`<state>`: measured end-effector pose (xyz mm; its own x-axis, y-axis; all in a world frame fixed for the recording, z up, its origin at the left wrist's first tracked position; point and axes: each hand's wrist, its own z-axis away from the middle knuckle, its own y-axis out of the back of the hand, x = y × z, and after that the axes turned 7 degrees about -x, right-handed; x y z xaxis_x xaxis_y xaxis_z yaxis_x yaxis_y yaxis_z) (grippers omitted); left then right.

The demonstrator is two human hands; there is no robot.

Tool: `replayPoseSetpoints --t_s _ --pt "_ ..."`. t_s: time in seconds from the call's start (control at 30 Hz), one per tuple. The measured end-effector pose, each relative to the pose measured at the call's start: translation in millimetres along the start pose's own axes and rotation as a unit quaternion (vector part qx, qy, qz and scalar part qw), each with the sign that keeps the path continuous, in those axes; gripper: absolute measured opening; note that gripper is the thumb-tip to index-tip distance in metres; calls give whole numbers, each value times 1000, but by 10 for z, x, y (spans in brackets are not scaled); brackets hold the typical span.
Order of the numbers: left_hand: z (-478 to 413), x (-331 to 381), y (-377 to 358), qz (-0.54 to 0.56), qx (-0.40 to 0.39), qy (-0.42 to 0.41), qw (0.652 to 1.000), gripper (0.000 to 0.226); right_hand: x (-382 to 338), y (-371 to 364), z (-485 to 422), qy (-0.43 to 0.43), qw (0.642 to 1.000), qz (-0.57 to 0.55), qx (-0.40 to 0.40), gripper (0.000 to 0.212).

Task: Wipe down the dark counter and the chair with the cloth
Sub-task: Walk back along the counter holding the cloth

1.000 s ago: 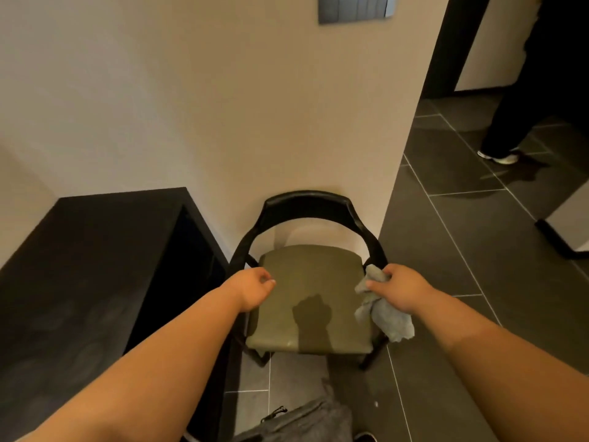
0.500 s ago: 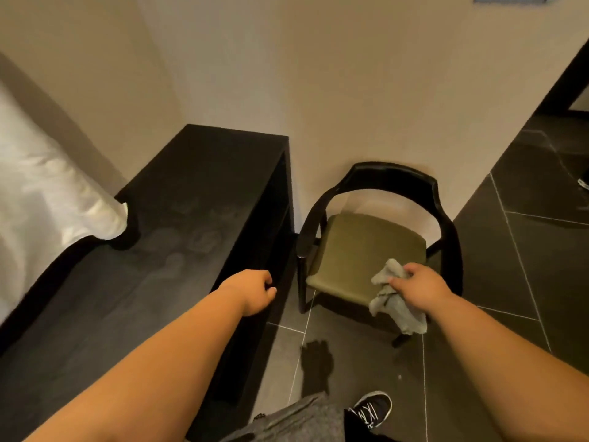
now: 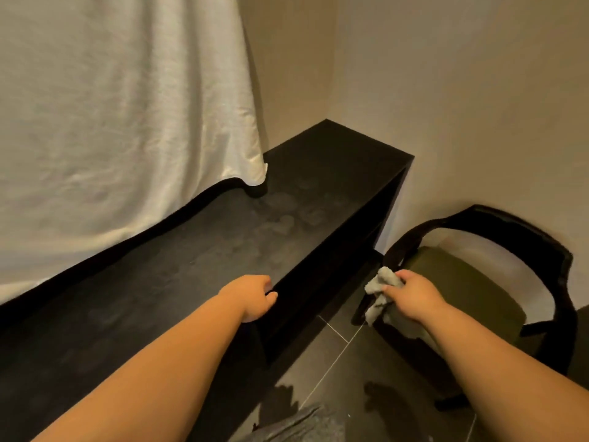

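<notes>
The left hand (image 3: 255, 296) hovers over the bench's (image 3: 197, 250) right edge, fingers loosely curled and holding nothing; whether it touches the top cannot be told. The right hand (image 3: 411, 291) grips a crumpled grey cloth (image 3: 377, 290), which is bunched in its fingers with one end hanging below. It sits in the gap between the bench and the chair (image 3: 548, 250), just in front of the seat's left corner.

The bench is long, flat and matte black, with faint pale smears on its far part. A white wrinkled sheet (image 3: 111, 122) hangs over its left side. The chair, at the right, has a curved black frame and a padded olive seat (image 3: 462, 282). The walls (image 3: 462, 90) are plain beige. The floor (image 3: 334, 362) is dark tile with thin pale joints.
</notes>
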<state>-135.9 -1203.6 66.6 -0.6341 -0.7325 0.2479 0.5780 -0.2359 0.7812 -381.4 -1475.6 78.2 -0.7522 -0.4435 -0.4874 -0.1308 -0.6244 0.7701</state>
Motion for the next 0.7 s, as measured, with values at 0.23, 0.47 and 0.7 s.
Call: replayPoseSetpoints --t_s 0.23,0.47,0.7 --pt "1038 -723 -284 74 58 116 989 37 -539 -305 199 84 994 17 -64 24" --pt "2192 -1027 -980 139 64 233 960 41 -873 -949 614 189 967 114 -125 21" --pt "3304 -1321 -1568 205 78 323 921 42 -1540 -1611 1142 275 931 150 -186 18"
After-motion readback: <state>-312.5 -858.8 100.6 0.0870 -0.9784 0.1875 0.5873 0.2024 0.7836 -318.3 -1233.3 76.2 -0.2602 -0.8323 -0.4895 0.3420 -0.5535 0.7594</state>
